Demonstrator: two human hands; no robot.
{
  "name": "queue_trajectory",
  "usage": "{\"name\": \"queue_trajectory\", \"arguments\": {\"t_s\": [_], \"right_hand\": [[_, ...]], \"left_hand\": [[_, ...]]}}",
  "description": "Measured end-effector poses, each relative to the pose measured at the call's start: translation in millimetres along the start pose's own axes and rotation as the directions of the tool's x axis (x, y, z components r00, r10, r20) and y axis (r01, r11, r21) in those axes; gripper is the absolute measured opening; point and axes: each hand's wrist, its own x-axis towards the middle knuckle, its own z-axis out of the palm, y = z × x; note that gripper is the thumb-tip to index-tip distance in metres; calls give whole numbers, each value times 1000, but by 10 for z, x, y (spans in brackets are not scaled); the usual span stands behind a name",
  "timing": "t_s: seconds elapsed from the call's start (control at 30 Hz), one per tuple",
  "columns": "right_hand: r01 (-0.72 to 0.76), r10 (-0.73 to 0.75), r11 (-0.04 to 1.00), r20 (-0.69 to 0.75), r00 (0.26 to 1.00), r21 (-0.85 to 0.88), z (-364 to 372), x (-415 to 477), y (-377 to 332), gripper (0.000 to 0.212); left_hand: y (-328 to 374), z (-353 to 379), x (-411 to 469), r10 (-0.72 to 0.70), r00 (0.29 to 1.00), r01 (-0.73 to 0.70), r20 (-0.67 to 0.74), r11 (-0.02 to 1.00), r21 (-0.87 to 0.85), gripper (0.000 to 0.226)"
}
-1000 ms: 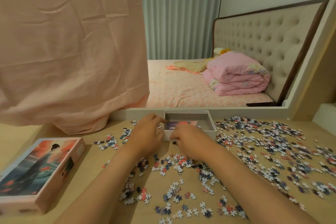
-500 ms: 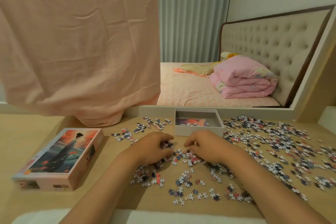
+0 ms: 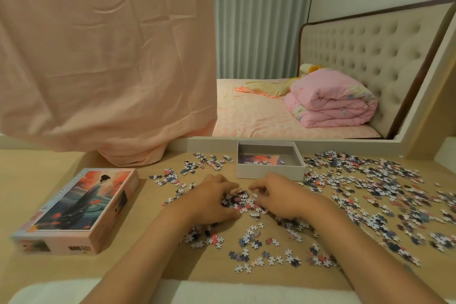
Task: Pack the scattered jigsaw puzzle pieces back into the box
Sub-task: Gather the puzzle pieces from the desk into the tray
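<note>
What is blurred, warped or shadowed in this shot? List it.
Head view: soft warm light, no glare; the lid and the puzzle pieces at the right edge smear; wide-angle bends the headboard; left hand and right hand cast faint shadows on the table.

Small cardboard jigsaw pieces [image 3: 370, 187], white, navy and coral, speckle the pale tan wooden surface [image 3: 148, 266]. The open rectangular cardboard box [image 3: 270, 172] is white; its pink lid [image 3: 81, 207] shows teal, grey and orange-red artwork.
</note>
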Motion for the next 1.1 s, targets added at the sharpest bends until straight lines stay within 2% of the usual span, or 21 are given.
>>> {"name": "queue_trajectory", "arguments": {"t_s": [0.13, 0.2, 0.23, 0.33, 0.47, 0.57, 0.63, 0.77, 0.87, 0.93, 1.0, 1.1], "right_hand": [[-75, 78, 996, 79, 994, -39, -132, -94, 113, 66], [-68, 81, 990, 114, 990, -120, -76, -102, 103, 46], [-55, 70, 988, 103, 992, -145, -26, -94, 86, 45], [-34, 40, 992, 49, 998, -125, 112, -20, 35, 66], [16, -18, 999, -38, 999, -49, 174, 50, -36, 48], [12, -9, 1000, -88, 996, 27, 178, 50, -63, 35], [21, -13, 997, -117, 993, 68, 169, 69, -61, 28], [34, -10, 987, -143, 990, 160, 92, 142, -35, 28], [29, 5, 953, -112, 994, 302, -18, 204, -18, 13], [42, 10, 934, -142, 990, 355, -124, 250, 6, 11], [54, 17, 937, -197, 980, 346, -252, 302, 60, 7], [57, 32, 960, -310, 950, 274, -433, 381, 189, 18]], "left_hand": [[-38, -121, -15, -115, 992, 102, 55, 977, 188, 104], [-8, -102, 2, -122, 985, 96, 119, 974, 204, 100], [17, -80, 19, -103, 986, 78, 130, 980, 185, 96], [97, -45, 83, -23, 993, 13, 114, 996, 86, 77], [153, -15, 139, 39, 999, -41, 28, 996, 78, 56], [166, -1, 155, 48, 998, -46, -49, 998, 49, 47], [156, 6, 168, 49, 993, -50, -103, 999, -9, 42], [116, 9, 196, -3, 986, -31, -169, 980, -197, 38], [119, -33, 258, -40, 979, -20, -198, 956, -293, 31], [144, -91, 360, -54, 973, -22, -223, 945, -327, 31], [197, -174, 505, -54, 968, -33, -244, 941, -337, 29], [348, -329, 754, -20, 961, -75, -275, 942, -329, 24]]}}
